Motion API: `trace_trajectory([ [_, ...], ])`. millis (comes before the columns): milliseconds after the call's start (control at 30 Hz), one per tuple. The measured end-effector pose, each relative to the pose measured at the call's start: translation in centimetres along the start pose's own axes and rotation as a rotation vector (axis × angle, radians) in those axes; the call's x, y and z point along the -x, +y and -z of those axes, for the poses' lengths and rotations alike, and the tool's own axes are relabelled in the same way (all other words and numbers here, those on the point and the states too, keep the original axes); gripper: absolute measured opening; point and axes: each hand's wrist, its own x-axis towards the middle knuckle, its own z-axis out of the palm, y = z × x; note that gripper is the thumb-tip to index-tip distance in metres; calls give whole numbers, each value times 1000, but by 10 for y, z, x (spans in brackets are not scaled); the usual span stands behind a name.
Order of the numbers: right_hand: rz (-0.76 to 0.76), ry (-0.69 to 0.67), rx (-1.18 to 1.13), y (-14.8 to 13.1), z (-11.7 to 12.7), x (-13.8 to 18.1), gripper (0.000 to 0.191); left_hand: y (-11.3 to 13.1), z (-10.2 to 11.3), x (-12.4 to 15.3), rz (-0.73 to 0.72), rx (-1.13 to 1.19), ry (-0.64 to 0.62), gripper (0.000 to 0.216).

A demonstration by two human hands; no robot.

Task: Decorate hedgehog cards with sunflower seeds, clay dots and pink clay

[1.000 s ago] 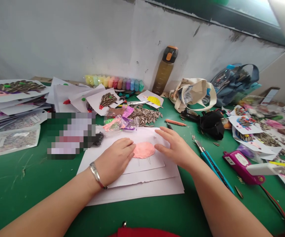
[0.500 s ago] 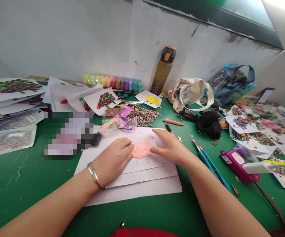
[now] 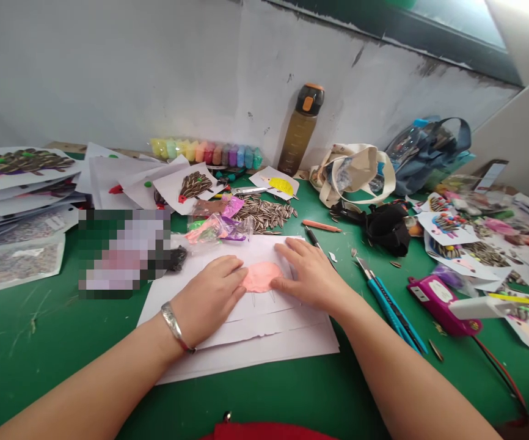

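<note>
A flattened patch of pink clay (image 3: pixel 259 276) lies on the top sheet of a stack of white paper (image 3: pixel 264 342) on the green table. My left hand (image 3: pixel 209 296), with a silver bracelet at the wrist, rests on the paper, fingers flat and together, tips touching the clay's left edge. My right hand (image 3: pixel 310 275) lies flat on the paper with fingers stretched out, thumb and fingertips pressing the clay's right edge. Neither hand holds anything.
A pile of sunflower seeds (image 3: pixel 267 214) and bags of coloured clay (image 3: pixel 218 227) lie behind the paper. Blue craft knives (image 3: pixel 390 305) and a pink glue gun (image 3: pixel 448 299) lie to the right. A bottle (image 3: pixel 301 129), clay tubs (image 3: pixel 207 151) and bags stand by the wall; finished pictures lie left and right.
My right hand has slid left, covering more of the pink clay's right side. My left hand has stayed at the left edge.
</note>
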Motion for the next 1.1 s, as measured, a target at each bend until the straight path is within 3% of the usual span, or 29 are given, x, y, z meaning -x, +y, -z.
trace_trajectory([
  [100, 19, 2, 32, -2, -1, 0, 70, 0, 0, 1, -4, -7, 3, 24],
  [333, 6, 55, -140, 10, 2, 2, 62, -1, 2, -1, -37, -13, 41, 26],
  [467, 144, 125, -17, -5, 6, 11, 49, -1, 4, -2, -36, 6, 42, 28],
  [567, 328, 32, 57, -22, 10, 19, 41, -3, 5, -1, -14, 33, 21, 29],
  [667, 415, -71, 86, -34, 14, 25, 40, -4, 4, 1, 5, 61, -13, 33],
  [1100, 360, -198, 41, -29, 18, 24, 40, -6, 2, 2, 7, 44, -29, 37],
])
